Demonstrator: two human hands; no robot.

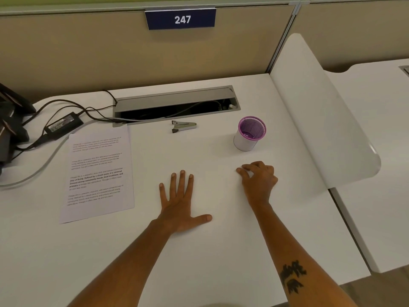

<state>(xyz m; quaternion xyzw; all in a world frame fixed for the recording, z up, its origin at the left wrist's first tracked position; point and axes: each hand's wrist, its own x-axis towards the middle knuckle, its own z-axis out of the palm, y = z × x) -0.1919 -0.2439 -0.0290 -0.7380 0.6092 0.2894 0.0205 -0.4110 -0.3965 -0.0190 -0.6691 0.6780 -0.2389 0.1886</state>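
On the desk (221, 251), toward its right rear, a purple-rimmed cup (249, 135) is seen standing upright, with the right hand (259, 182) laid just in front of it, apart from it, fingers loosely curled and nothing held. The left hand (179, 202) is laid flat on the desk, fingers straight and spread, near a printed sheet (99, 171) to its left. A stapler (183, 126) is placed left of the cup before an open cable tray (177, 105), an adapter (63, 125) is set at the far left, and a sign (180, 19) marked 247 is hung above.
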